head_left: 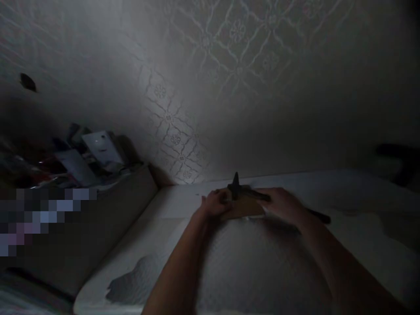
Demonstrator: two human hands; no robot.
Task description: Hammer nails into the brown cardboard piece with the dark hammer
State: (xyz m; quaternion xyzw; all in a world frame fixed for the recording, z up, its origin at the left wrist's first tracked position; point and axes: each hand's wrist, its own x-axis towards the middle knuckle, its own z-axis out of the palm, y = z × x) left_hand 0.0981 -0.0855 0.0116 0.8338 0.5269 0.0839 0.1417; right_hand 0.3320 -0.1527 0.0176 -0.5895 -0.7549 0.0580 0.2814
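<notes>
The scene is very dark. Both my arms reach forward over a pale padded surface [138,245]. My left hand [215,203] is curled against the left end of a flat brown piece [244,208], like wood or card. My right hand [282,203] lies over its right end, fingers closed on a dark tool [241,191] with a pointed tip standing up between my hands. A dark handle or cord [320,215] runs out to the right past my right wrist. What exactly the tool is I cannot make out.
A patterned wall [203,87] rises close behind the surface. On the left a lower ledge [98,227] carries a heap of packets and white cards [98,151]. A dark shape [398,159] sits at the far right edge.
</notes>
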